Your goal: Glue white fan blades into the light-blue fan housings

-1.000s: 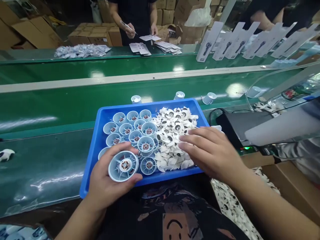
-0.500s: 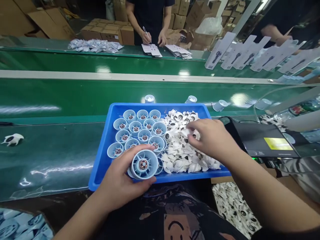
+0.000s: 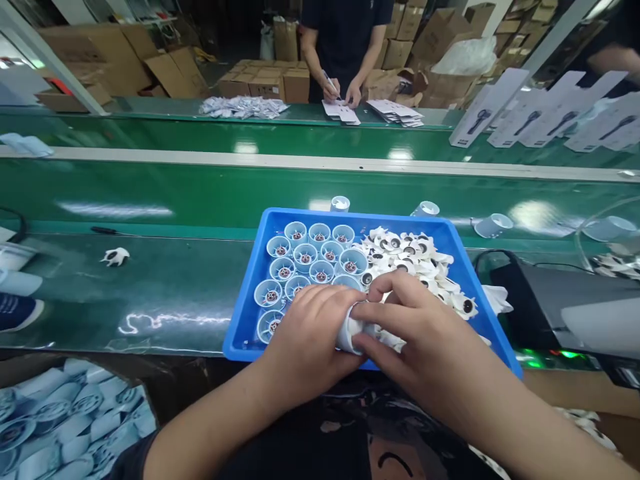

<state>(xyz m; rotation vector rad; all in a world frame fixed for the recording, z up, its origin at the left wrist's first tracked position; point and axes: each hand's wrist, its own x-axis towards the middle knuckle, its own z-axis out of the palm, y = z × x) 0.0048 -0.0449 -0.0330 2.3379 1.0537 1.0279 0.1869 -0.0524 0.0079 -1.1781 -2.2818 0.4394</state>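
Observation:
My left hand (image 3: 313, 333) is wrapped round a light blue cylindrical housing (image 3: 345, 337), its open end turned toward my right hand. At that mouth, the fingers of my right hand (image 3: 425, 327) pinch a white fan impeller (image 3: 356, 327), which sits at least partly inside the rim; my fingers cover much of it. Both hands are over the front of a blue tray (image 3: 245, 293). On the tray's left stand several blue housings (image 3: 305, 257) with copper-coloured motor parts inside. A heap of white impellers (image 3: 407, 250) with dark centres fills the right side.
Several housings (image 3: 493, 225) rest on the green belt behind the tray. A black device (image 3: 530, 300) stands at right. One impeller (image 3: 115, 257) lies on the left. A box of blue housings (image 3: 75, 413) is below left. Across the belt, a person (image 3: 345, 53) writes on white cartons.
My right hand has left the impeller heap with a white impeller and come to the housing in my left hand. The housing has turned toward it. The view has swung left.

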